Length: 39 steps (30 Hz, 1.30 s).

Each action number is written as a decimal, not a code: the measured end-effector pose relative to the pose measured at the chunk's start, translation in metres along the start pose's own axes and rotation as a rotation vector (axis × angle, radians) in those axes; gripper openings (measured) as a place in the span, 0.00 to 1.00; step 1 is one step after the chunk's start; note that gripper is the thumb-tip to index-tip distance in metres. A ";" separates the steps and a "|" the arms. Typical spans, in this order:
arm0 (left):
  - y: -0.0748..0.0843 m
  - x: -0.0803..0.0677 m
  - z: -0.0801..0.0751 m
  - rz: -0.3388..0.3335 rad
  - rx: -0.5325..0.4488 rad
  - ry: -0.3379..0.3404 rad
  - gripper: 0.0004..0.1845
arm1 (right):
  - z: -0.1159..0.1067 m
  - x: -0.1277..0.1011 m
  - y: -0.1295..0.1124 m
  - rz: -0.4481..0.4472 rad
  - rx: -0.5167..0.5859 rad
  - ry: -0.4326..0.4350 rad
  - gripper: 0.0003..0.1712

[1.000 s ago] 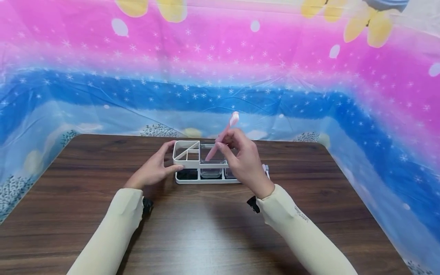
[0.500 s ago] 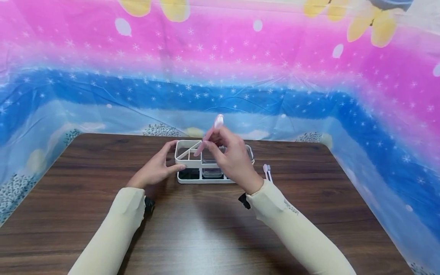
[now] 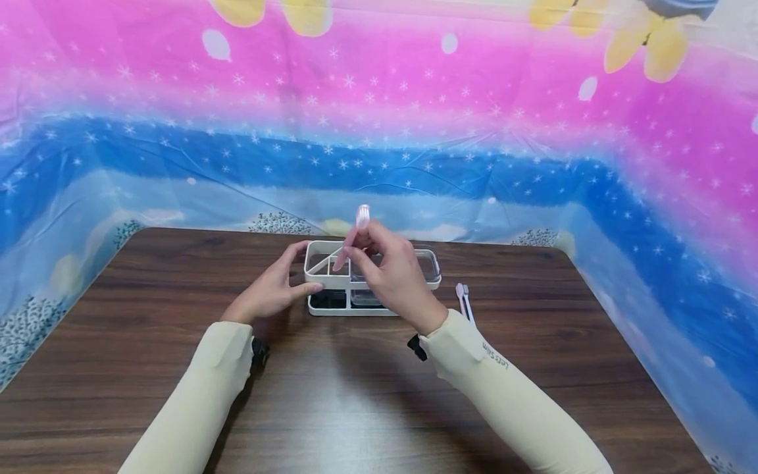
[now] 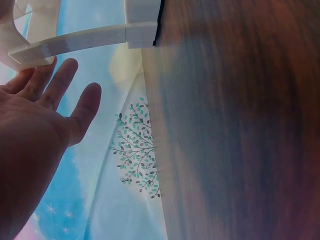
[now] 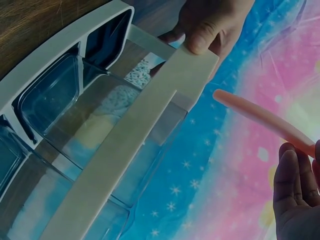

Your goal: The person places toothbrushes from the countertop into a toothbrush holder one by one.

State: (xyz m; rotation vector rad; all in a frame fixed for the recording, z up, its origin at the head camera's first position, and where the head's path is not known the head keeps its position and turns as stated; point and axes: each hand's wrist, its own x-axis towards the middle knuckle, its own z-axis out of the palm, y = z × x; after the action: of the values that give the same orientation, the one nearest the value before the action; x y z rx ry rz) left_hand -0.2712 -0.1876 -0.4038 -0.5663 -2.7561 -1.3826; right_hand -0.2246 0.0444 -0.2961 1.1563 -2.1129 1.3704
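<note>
A white two-tier toothbrush holder (image 3: 331,282) stands on the table, with a divided section at its upper left and clear cups (image 5: 52,97) to the right. My left hand (image 3: 274,288) grips its left end, thumb on the front of the upper rim and fingers behind. My right hand (image 3: 395,275) pinches a pink toothbrush (image 5: 265,119) by the handle, bristles up. In the head view its handle end lies over the small upper-left slots; the right wrist view shows that end apart from the rim. My right hand hides part of the holder.
Two pale toothbrushes (image 3: 465,301) lie on the brown wooden table (image 3: 331,408), right of the holder and partly behind the right sleeve. A patterned pink and blue cloth (image 3: 379,118) hangs around the table's back and sides.
My right hand has carried the pink toothbrush left, from above the clear cup to the divided section, and turned it more upright. The left hand keeps its grip on the holder.
</note>
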 end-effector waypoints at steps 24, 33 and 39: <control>-0.001 0.000 0.001 0.011 -0.017 0.000 0.47 | 0.025 -0.003 0.046 0.127 -0.041 -0.050 0.03; 0.001 -0.001 -0.001 -0.002 -0.010 -0.013 0.48 | 0.030 -0.003 0.055 0.218 -0.134 -0.102 0.03; 0.001 0.000 -0.001 -0.004 -0.004 -0.008 0.47 | 0.034 -0.004 0.062 0.265 -0.161 -0.136 0.03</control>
State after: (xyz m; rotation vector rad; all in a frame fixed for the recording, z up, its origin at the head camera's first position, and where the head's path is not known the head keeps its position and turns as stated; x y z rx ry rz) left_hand -0.2705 -0.1876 -0.4024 -0.5690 -2.7626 -1.3907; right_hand -0.2673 0.0282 -0.3496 0.9575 -2.4957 1.2291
